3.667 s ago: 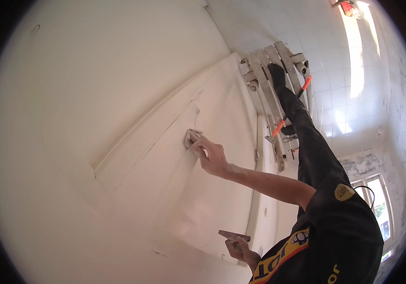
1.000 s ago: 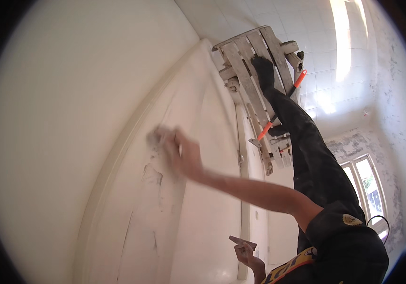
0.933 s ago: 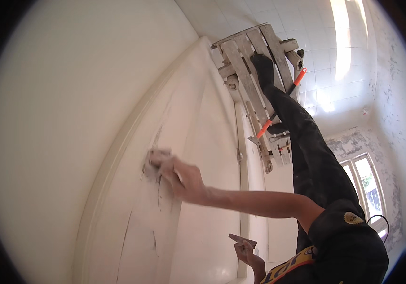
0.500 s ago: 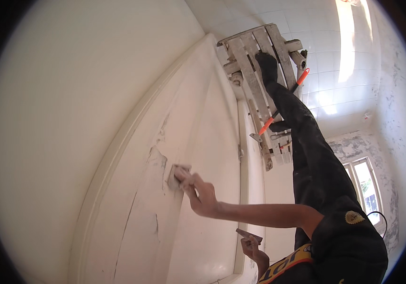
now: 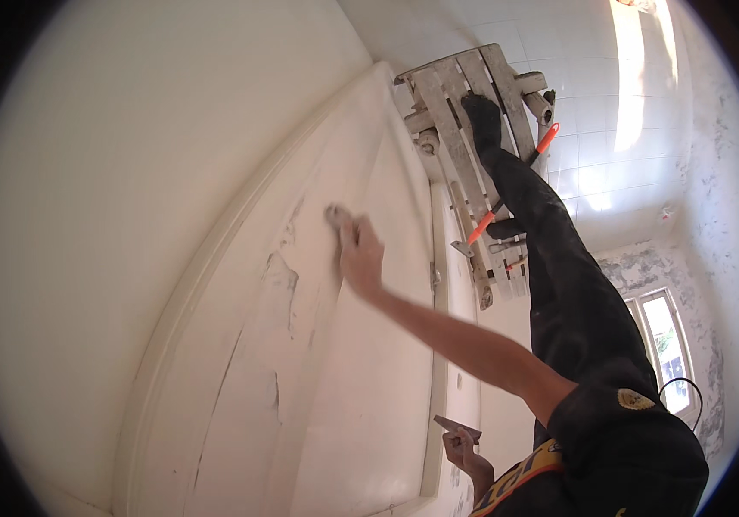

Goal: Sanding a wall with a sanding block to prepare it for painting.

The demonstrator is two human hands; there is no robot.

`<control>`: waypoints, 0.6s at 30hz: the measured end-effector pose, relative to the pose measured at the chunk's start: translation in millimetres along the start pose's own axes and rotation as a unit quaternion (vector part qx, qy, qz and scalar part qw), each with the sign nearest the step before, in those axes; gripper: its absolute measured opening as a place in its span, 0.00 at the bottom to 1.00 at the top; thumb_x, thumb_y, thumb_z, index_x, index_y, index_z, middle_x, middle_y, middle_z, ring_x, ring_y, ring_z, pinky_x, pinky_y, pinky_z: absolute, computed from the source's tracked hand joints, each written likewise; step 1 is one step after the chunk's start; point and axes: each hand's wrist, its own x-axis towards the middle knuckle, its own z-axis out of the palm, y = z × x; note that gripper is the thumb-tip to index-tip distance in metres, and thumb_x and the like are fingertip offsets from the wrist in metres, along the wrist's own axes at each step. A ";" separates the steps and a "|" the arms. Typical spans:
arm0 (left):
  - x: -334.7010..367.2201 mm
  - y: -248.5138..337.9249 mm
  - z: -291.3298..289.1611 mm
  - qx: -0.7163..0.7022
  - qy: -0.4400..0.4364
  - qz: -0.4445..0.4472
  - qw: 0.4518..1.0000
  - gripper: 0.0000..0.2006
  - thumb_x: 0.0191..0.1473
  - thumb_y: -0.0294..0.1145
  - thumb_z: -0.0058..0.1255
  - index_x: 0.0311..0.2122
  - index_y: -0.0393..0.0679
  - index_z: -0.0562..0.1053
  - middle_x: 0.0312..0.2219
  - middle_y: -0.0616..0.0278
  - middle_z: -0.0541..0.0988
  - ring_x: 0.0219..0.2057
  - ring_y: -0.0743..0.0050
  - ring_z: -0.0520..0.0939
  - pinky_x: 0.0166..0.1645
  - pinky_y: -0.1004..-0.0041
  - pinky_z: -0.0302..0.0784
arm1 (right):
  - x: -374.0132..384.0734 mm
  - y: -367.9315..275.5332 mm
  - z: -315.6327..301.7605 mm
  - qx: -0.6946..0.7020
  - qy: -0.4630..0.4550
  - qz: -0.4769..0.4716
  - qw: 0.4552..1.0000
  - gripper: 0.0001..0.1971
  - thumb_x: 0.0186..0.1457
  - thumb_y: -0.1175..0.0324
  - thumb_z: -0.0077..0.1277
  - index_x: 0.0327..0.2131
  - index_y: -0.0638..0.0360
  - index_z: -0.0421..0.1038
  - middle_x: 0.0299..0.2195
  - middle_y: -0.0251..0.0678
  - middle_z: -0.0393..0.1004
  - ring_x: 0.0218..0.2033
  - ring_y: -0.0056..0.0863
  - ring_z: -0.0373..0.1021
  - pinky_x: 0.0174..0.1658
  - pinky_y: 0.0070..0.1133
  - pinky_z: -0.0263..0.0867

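Note:
My right hand [image 5: 359, 254] is raised against a white wall panel [image 5: 361, 345] with cracks and rough filler patches. Its fingers press a small flat scraper-like plate [image 5: 333, 214] to the surface, just right of the upper rough patch; blur hides the plate's details. Lower down, close to my chest, my left hand [image 5: 464, 452] grips a flat grey-brown putty scraper [image 5: 457, 428], tilted and apart from the wall. A broken filler patch [image 5: 282, 276] and a long thin crack [image 5: 219, 401] lie below and left of the right hand.
My black-clad legs stand on a weathered plank platform [image 5: 520, 112]. Across its planks lies a long scraper [image 5: 479, 230] with orange and black handle, partly behind my leg. White tiles [image 5: 593, 103] lie beyond the platform. A window [image 5: 667, 345] is at right in a patchy wall.
My right hand has slid up the panel with its plate, past the rough patch, and the arm now stretches further. My left hand has barely shifted, still holding its scraper.

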 end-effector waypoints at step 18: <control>-3.3 -22.3 -7.1 -0.059 0.017 -0.002 0.998 0.11 0.59 0.32 0.44 0.27 0.40 0.62 0.20 0.65 0.66 0.24 0.79 0.65 0.31 0.76 0.60 | -76.6 -24.7 -52.6 0.097 -0.143 -0.093 0.981 0.03 0.60 0.74 0.42 0.34 0.63 0.64 0.42 0.49 0.74 0.44 0.40 0.73 0.41 0.25 0.70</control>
